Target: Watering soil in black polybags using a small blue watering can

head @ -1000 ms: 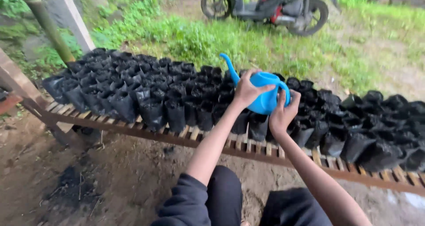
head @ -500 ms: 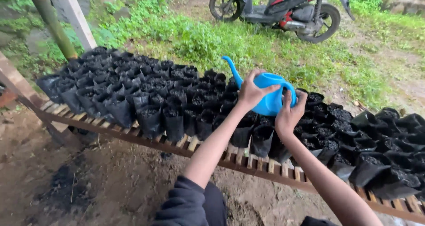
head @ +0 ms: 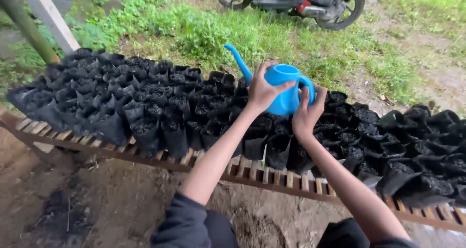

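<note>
**Blue watering can held over a slatted table of black seedling bags**

Outdoors, a low slatted wooden table (head: 272,176) runs across bare brown earth; it carries crowded rows of black seedling bags (head: 145,102) filled with dark soil. The blue watering can (head: 281,90) sits above the bags near the middle of the table, spout pointing up and left; the left hand (head: 262,90) is curled over its body near the rim, the right hand (head: 305,114) is closed around the rear handle. Behind the table lies green grass (head: 218,32); a parked scooter (head: 296,0) stands at the top; a bamboo pole (head: 26,27) and a pale post (head: 48,12) rise at the left.
</note>
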